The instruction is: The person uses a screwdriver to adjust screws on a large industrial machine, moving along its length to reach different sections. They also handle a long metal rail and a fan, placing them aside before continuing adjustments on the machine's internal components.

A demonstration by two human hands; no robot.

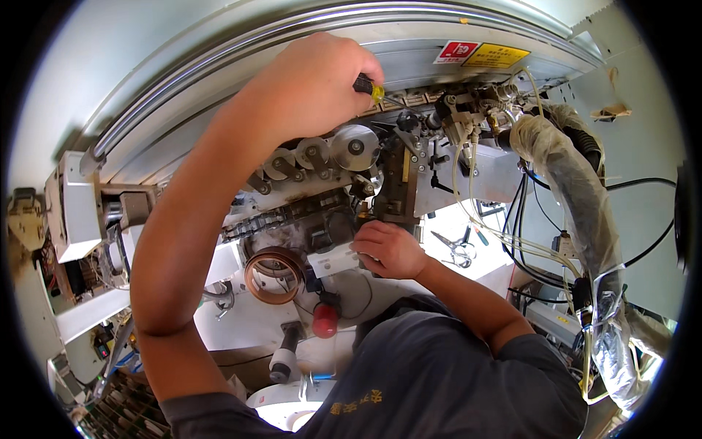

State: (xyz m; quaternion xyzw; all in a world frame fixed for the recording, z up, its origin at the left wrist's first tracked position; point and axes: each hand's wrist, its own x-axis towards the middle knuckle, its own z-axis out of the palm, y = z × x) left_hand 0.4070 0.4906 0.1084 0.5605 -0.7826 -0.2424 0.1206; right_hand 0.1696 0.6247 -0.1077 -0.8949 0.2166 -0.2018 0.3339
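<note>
My left arm reaches up across the machine, and my left hand (314, 84) is closed around a screwdriver (377, 94) with a black and yellow handle. Its thin shaft points right, toward a metal mechanism (409, 121) below the back panel. Lower down, my right hand (393, 250) rests against the machine with bent fingers, beside a white block (333, 261). Whatever those fingers grip is hidden. Between the hands sit a round metal roller (355, 146) and a dark vertical bracket (398, 183). A chain (270, 219) runs to the left of my right hand.
A coil of copper-coloured strip (253, 282) and a red knob (325, 322) stand nearest my body. Scissors (459, 256) lie on a white surface at right. Beyond them hang a plastic-wrapped hose (574, 179) and several cables. A metal rail (292, 40) spans the back.
</note>
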